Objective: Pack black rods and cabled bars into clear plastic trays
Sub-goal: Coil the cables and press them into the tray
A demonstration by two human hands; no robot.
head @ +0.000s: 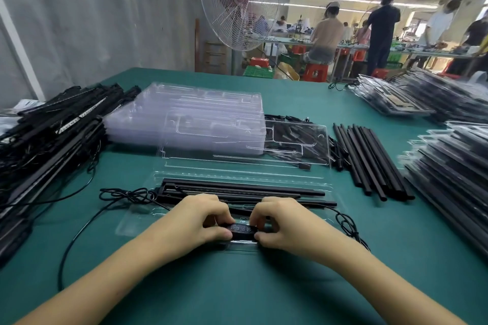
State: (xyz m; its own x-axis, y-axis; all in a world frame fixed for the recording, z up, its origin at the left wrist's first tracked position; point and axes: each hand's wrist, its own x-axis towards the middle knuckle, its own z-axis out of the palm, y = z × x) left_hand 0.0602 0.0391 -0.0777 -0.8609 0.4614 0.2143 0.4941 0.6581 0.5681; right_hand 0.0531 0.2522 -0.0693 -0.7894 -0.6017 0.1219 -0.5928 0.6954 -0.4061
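Pinched at each end by left hand and right hand: button controller, low over near pocket of clear tray. Black bars seated in far channels. Risk: trapping loose cable under controller, or pressing off-centre and buckling thin pocket wall.

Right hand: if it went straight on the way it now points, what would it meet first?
Probably the left hand: the right hand points left along the button controller both pinch, fingertips nearly facing. Depth is unclear.
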